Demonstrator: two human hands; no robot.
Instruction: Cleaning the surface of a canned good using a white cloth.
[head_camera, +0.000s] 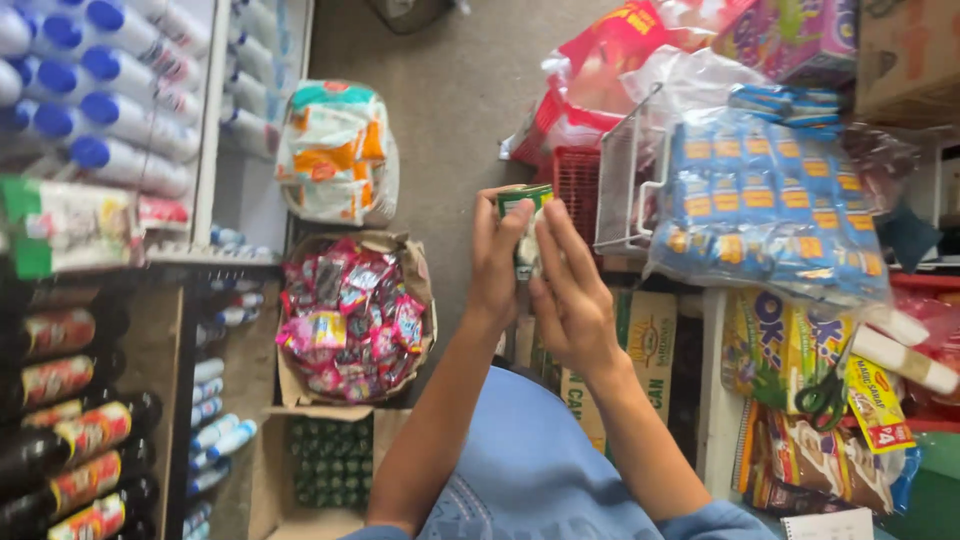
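Both my hands are raised together in the middle of the head view, holding a small green and white packet (526, 203). My left hand (497, 262) grips its left side with the thumb near the top. My right hand (570, 290) covers its right and lower part, so most of the packet is hidden behind the fingers. Blue sleeves show at the bottom edge.
An open carton of pink and red snack sachets (352, 312) stands on the floor to the left, with a sack of orange packets (335, 150) beyond it. Bottle shelves (95, 120) line the left. Blue sachet strips (765, 205) hang from a wire rack (625, 180) at right. Green scissors (825, 392) hang lower right.
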